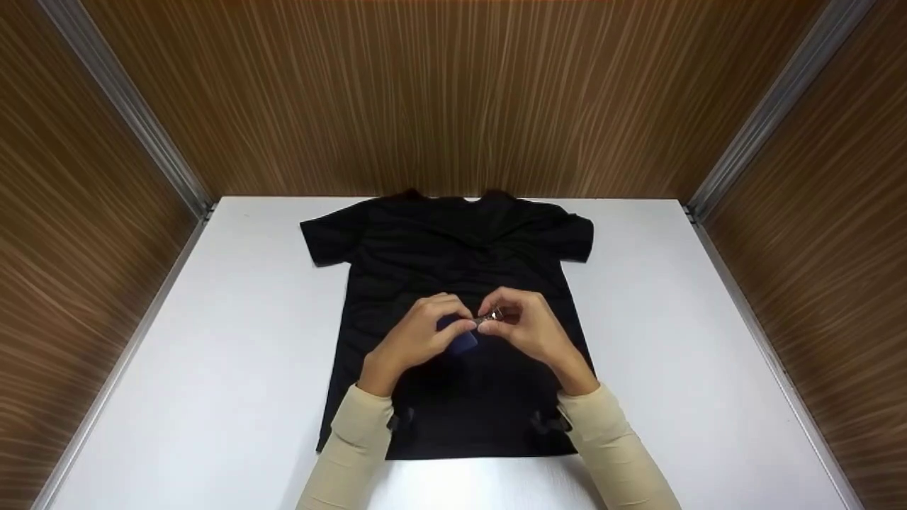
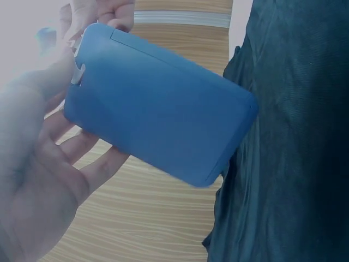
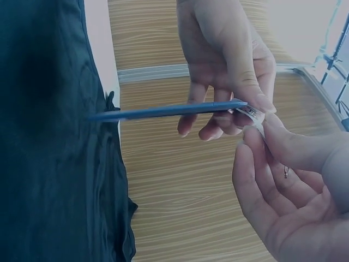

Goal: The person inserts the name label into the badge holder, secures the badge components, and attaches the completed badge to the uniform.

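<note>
A flat blue badge holder [image 2: 161, 103] with rounded corners and a notched end hangs over the black T-shirt [image 1: 425, 248]. My left hand [image 1: 418, 329] pinches its notched end between thumb and fingers. In the right wrist view the holder appears edge-on, with a pale strap [image 3: 254, 115] at its end. My right hand [image 1: 528, 322] pinches the strap's other end, which carries a shiny metal clip [image 1: 494, 314]. The fingertips of both hands nearly meet at the strap. Part of the clip is hidden by the right fingers.
The T-shirt lies spread on a white table [image 1: 248, 340], collar toward the back and sleeves out to the sides. Brown wood-grain panels [image 1: 453, 92] stand at the back and both sides, with metal rails [image 1: 134, 110] along the corners.
</note>
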A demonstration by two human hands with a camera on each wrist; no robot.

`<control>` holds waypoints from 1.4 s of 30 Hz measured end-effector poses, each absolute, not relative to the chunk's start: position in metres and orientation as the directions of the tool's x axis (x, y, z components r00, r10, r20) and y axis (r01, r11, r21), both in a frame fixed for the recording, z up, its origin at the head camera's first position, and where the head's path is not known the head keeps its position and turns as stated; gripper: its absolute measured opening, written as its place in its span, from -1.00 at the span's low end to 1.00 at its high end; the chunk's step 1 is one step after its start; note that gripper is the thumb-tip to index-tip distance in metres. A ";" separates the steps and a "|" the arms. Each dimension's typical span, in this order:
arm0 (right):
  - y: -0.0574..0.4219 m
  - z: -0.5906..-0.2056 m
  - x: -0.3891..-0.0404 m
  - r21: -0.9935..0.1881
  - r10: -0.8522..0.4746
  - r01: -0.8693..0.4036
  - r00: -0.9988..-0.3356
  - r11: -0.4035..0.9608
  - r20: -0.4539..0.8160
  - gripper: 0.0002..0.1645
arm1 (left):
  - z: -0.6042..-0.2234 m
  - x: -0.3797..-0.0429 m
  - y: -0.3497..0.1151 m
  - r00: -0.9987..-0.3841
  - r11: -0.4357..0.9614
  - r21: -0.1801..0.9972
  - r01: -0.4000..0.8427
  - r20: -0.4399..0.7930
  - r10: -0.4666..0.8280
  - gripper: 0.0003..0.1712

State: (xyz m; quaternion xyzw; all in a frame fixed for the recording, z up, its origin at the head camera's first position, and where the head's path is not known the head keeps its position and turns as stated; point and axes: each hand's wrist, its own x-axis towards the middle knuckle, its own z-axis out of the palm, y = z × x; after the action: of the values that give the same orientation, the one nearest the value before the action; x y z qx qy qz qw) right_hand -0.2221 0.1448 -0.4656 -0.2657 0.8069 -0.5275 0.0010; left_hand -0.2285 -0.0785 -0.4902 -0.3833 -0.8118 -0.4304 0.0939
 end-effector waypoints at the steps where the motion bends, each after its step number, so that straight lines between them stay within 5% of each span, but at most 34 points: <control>1: 0.144 -0.465 -0.222 -0.851 -0.430 -0.431 -0.858 0.301 0.282 -0.80 | -0.490 -0.228 -0.079 -0.689 0.339 0.625 0.703 0.482 0.541 -0.75; 14: 0.149 -0.466 -0.222 -0.832 -0.518 -0.493 -0.796 0.256 0.312 -0.79 | -0.489 -0.227 -0.080 -0.715 0.368 0.644 0.671 0.432 0.549 -0.80; 42: 0.150 -0.465 -0.222 -0.783 -0.438 -0.549 -0.805 0.293 0.400 -0.85 | -0.487 -0.231 -0.090 -0.691 0.282 0.683 0.674 0.447 0.568 -0.82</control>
State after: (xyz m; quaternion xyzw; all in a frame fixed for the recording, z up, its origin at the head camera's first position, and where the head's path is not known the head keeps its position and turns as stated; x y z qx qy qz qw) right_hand -0.2219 0.1503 -0.4651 -0.3076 0.8024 -0.5086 -0.0543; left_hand -0.2310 -0.0896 -0.4872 -0.3889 -0.7984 -0.4561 0.0578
